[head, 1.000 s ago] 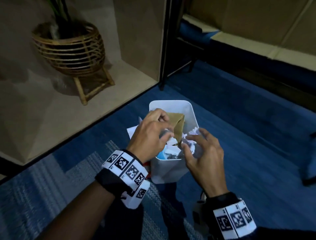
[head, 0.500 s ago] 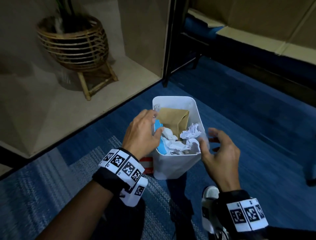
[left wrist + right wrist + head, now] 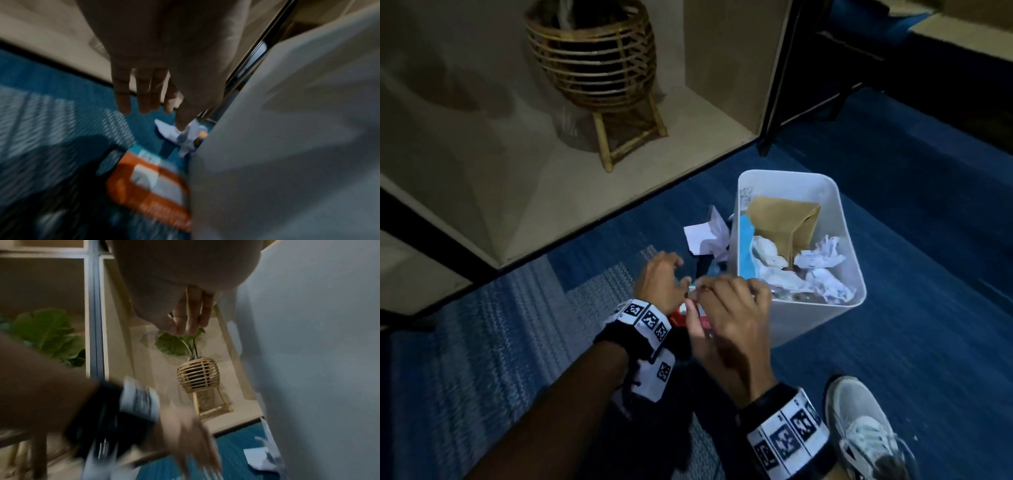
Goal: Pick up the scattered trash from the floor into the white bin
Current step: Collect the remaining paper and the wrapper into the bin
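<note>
The white bin (image 3: 859,274) stands on the blue carpet, holding a brown paper bag (image 3: 784,222), crumpled white papers (image 3: 822,260) and a blue piece. Left of it lie a red-orange packet (image 3: 681,313) (image 3: 152,183) and a crumpled white paper (image 3: 707,236) (image 3: 174,134) (image 3: 261,457). My left hand (image 3: 661,281) (image 3: 148,97) hovers over the packet, its fingers straight and empty. Beside it, close to the bin's wall (image 3: 318,353), my right hand (image 3: 726,308) (image 3: 191,316) hangs over the packet and holds nothing.
A rattan plant stand (image 3: 592,61) sits in a beige shelf unit at the back left, bounded by a black post (image 3: 774,102). A striped rug (image 3: 482,342) lies at the left. My grey shoe (image 3: 866,431) is at the lower right.
Both hands have left the top of the bin and dropped down-left to the floor beside it, over the red-orange packet. The trash they were pressing stays in the bin.
</note>
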A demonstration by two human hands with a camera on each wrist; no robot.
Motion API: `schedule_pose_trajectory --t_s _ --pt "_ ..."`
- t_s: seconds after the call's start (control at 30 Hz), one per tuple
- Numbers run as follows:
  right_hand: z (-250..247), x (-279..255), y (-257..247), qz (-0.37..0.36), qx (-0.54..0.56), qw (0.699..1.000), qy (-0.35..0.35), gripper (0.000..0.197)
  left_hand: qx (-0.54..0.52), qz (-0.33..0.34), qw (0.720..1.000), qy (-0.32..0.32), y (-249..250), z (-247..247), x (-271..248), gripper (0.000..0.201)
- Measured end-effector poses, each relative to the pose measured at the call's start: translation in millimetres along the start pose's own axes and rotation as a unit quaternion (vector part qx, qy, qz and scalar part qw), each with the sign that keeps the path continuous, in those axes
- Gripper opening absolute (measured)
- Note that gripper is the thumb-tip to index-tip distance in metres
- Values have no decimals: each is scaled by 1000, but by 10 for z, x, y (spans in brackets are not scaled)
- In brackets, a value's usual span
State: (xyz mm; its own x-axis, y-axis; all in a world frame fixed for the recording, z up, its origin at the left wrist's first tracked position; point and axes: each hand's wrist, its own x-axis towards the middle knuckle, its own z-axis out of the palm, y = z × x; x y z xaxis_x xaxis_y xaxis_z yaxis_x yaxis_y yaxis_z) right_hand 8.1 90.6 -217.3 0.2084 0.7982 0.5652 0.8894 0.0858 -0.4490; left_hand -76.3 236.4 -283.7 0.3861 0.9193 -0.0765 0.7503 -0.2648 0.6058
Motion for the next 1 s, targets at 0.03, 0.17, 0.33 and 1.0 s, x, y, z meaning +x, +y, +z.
schedule_pose_trajectory --t_s 0.03,0.17,0.33,1.0 --pt "10 4 -10 2 4 1000 15 3 13 -21 999 -24 -126 127 4 26" --pt "-62 -1 15 -8 36 997 71 3 35 -62 990 -122 -494 535 28 44" --pt "187 -423 99 -81 130 987 45 15 119 -4 970 -213 -752 997 278 57" --pt "1648 -1166 1162 343 41 911 -225 19 184 49 963 -190 -702 1155 569 71"
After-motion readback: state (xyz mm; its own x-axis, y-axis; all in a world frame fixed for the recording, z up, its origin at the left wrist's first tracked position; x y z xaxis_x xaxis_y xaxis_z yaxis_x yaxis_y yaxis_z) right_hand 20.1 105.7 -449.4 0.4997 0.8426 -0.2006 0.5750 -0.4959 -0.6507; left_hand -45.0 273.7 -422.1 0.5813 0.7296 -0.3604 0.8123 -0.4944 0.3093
